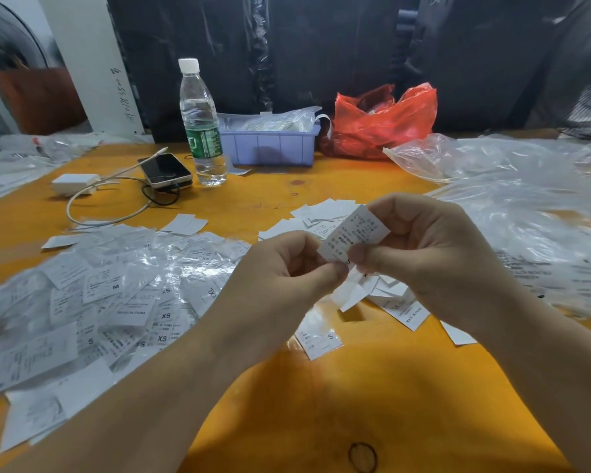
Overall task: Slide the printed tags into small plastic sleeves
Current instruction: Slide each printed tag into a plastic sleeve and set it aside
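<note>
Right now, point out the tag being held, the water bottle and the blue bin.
held tag (354,233), head view, printed middle.
water bottle (203,138), head view, green label.
blue bin (270,148), head view, front wall.

Table (372,397): orange-yellow.
Held tag (354,232): white with small black print.
Bagged tags (123,295) (left side of table): white, black size letters, under clear film.
Bottle (202,131): clear, white cap, green label.
Tray (270,148): lilac.
Bag (382,124) (far edge): red.
Phone (164,170): black screen, white rim.

Bright overhead light — blurred, warped edges
</note>
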